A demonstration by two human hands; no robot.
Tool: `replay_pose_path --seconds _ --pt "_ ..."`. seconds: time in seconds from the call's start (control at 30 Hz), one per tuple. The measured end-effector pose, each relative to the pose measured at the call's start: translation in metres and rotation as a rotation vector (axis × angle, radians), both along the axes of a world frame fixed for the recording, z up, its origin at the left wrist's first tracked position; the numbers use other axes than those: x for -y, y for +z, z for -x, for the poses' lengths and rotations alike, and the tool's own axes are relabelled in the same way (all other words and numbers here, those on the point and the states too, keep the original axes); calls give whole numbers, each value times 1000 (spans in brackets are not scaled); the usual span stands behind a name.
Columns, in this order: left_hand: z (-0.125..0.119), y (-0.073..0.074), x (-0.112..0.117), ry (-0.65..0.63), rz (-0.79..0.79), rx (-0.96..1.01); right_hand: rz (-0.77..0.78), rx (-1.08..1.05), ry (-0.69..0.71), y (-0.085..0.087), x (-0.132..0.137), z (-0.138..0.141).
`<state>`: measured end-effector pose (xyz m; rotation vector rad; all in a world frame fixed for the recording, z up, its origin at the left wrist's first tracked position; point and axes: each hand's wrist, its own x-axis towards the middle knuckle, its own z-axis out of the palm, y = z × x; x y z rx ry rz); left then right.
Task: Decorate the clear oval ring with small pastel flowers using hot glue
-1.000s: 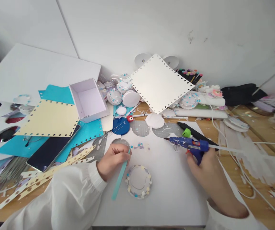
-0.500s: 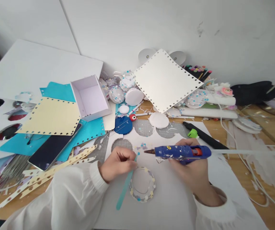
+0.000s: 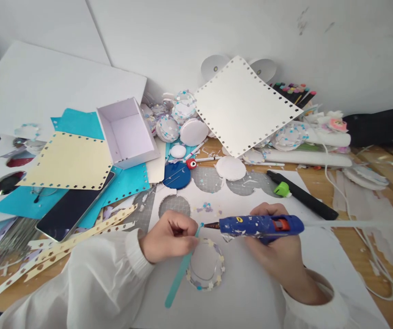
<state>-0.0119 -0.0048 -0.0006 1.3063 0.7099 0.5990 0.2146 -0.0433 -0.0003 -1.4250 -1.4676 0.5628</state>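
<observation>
From far off, I see a big white sheet. Above it, my right hand is curled around a hot glue gun. The gun is dark blue, with white specks, a yellow mark and a red part near the back. It lies side to side, almost level; its brown tip points left, and a pale glue rod sticks out behind, to the right. My left hand pinches a flat teal stick, which slants from low left up to the right. A flower ring in white, cream and blue rests on the sheet, just beside the stick. By the stick's top end is a tiny blue bit, right at the gun's tip; I can't tell if they touch.
</observation>
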Motion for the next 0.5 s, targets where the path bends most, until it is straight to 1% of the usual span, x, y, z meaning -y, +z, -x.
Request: replay_pose_path --seconds 0.5 --pt "-2 1 -2 -10 -10 23 2 31 0 -1 1 -3"
